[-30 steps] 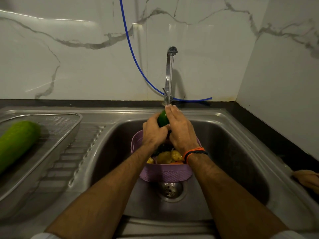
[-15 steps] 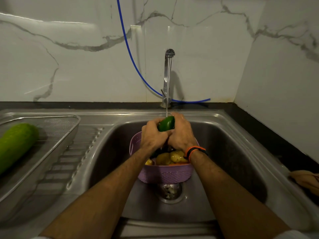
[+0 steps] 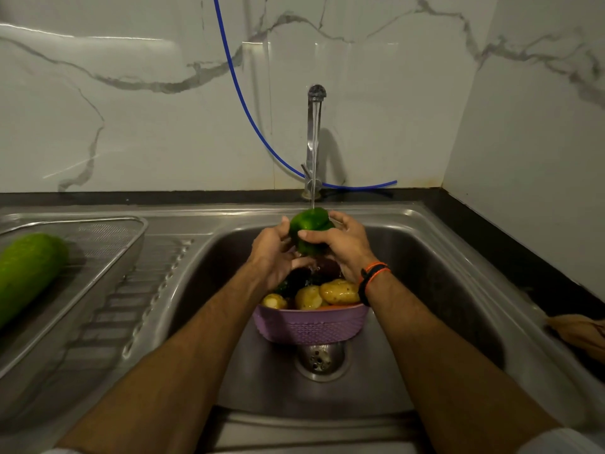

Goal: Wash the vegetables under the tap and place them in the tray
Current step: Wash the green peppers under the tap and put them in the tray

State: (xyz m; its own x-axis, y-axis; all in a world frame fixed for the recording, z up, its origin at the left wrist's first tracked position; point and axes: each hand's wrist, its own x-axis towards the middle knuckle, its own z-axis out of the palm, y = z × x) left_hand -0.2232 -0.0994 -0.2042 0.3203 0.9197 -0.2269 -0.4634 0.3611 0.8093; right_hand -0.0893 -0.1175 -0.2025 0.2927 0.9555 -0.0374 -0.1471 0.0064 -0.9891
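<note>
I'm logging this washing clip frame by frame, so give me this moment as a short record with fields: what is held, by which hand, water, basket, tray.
held item: green capsicum, under the water stream
left hand: left hand grips the capsicum's left side
right hand: right hand grips its right side, thumb across the front
tap: tap running, thin stream landing on the capsicum
basket: purple basket in the sink, holding potatoes and darker vegetables
tray: mesh tray on the drainboard, holding a large green gourd
</note>
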